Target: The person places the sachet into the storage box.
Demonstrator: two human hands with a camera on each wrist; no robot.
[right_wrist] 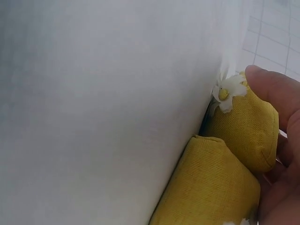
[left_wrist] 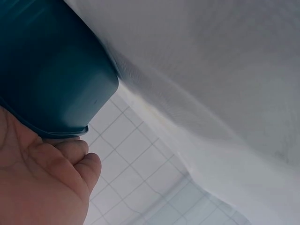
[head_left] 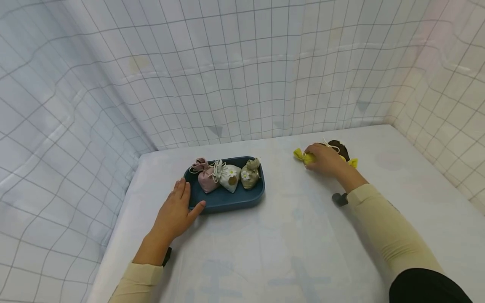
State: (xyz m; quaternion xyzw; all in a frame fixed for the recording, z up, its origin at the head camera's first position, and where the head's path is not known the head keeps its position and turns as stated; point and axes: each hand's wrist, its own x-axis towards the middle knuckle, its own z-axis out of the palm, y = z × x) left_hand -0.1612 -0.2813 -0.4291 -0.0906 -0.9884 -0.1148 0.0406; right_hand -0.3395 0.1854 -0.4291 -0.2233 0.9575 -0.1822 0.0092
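A dark blue tray (head_left: 231,206) holds three small drawstring pouches: a pink one (head_left: 207,180), a white one with a daisy (head_left: 229,179) and a beige one (head_left: 250,174). My left hand (head_left: 175,213) rests against the tray's left end, fingers straight along the rim and thumb at the front edge. To the right, my right hand (head_left: 325,161) grips a yellow pouch (right_wrist: 243,126) with a white flower, its thumb on one side and fingers behind. Another yellow pouch (right_wrist: 206,187) lies right beside it. The hand partly covers both in the head view.
A dark brown pouch (head_left: 339,148) with a pale cord lies just behind my right hand. White cloth covers the table (head_left: 280,235), and white grid-patterned curtains (head_left: 242,84) hang along the back and both sides.
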